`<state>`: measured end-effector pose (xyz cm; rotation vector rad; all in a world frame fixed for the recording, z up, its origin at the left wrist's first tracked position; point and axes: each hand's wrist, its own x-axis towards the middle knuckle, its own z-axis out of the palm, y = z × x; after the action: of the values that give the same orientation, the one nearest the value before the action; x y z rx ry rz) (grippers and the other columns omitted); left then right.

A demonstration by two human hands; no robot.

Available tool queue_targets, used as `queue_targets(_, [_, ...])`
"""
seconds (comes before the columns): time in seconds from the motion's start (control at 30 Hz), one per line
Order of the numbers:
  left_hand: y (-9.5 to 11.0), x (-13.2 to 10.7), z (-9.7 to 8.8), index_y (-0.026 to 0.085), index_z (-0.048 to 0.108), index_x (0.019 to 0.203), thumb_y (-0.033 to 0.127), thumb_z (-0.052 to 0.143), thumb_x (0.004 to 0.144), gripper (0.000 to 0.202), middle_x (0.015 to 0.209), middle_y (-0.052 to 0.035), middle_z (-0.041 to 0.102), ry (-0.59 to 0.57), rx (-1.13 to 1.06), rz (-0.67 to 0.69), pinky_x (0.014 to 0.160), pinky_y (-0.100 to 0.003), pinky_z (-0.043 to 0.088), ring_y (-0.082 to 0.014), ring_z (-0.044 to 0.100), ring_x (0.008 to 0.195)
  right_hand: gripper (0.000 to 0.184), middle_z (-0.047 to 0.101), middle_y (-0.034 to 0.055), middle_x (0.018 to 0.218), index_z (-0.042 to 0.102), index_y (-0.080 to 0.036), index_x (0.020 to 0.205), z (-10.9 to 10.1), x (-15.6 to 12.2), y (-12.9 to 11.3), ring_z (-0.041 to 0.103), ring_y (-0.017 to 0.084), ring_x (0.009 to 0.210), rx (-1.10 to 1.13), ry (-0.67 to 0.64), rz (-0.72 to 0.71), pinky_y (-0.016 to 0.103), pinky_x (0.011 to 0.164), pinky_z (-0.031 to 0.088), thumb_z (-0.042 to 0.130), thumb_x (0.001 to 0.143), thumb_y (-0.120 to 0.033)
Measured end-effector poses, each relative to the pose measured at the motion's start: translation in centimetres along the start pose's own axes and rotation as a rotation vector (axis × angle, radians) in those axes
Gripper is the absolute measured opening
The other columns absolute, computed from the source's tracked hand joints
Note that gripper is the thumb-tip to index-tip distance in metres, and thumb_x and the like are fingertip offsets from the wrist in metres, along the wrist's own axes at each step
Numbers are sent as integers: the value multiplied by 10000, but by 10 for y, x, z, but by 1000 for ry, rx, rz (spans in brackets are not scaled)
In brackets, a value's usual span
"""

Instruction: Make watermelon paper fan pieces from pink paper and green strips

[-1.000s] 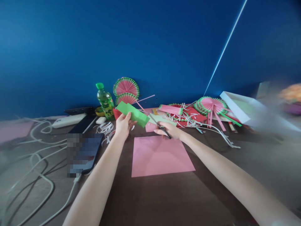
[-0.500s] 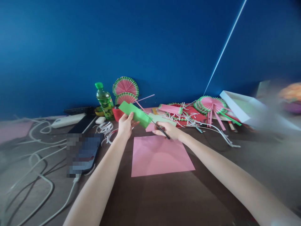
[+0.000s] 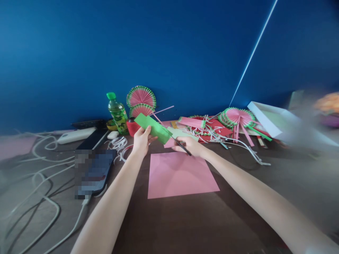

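Pinched between the thumb and fingers of my left hand [image 3: 142, 140] is a folded piece of green paper [image 3: 153, 128], held tilted above the table. My right hand [image 3: 189, 146] is closed on dark scissors [image 3: 183, 146], whose blades meet the paper's right end. How the fingers sit in the handles is partly hidden. Below both hands a sheet of pink paper [image 3: 181, 176] lies flat on the dark table. A pale green sheet [image 3: 182, 134] lies just behind the right hand.
Behind stand a green-capped bottle [image 3: 118, 114] and pink-green pleated fans [image 3: 141, 97]. More fans [image 3: 238, 118], paper scraps [image 3: 209, 130] and a white box lid [image 3: 272, 118] are at the right. A phone [image 3: 96, 173], a power bank [image 3: 76, 135] and cables [image 3: 53, 201] occupy the left.
The green paper has shifted very slightly to the right against the scissors. Both hands have otherwise stayed almost in place.
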<state>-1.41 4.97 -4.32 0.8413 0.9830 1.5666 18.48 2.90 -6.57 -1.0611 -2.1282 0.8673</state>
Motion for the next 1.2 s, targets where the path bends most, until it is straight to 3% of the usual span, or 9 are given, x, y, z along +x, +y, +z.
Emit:
queue_targets(0.4, [-3,-1,-3,146,538,725,169,654,719,118,547,65,537,-26,9,-8,551,-221,572,-19,463,380,260,496,-30,601,543,-155,679,-2,-1,1,438,89,534,35,-31,24,229,571,368,592,728,-406])
queue_targets(0.63, [-5,-4,-2,140,560,874,81,711,594,324,793,-12,648,-129,84,-18,521,-226,564,-124,638,625,173,467,-47,551,524,-154,654,-1,-4,1,414,75,482,92,-24,38,223,535,347,573,725,-304])
queue_targets(0.93, [-7,-6,1,135,543,867,41,659,623,286,747,-9,636,-147,167,-16,488,-209,552,-112,622,586,201,459,-57,493,541,-148,674,-2,-3,-2,413,73,434,159,-47,124,219,491,336,595,717,-337])
queue_targets(1.2, [-9,-8,4,129,545,872,35,652,648,266,760,-18,639,-171,165,-28,493,-219,556,-112,621,582,202,431,-71,444,527,-149,647,-2,-4,-3,401,65,397,134,-12,79,206,458,316,570,740,-323])
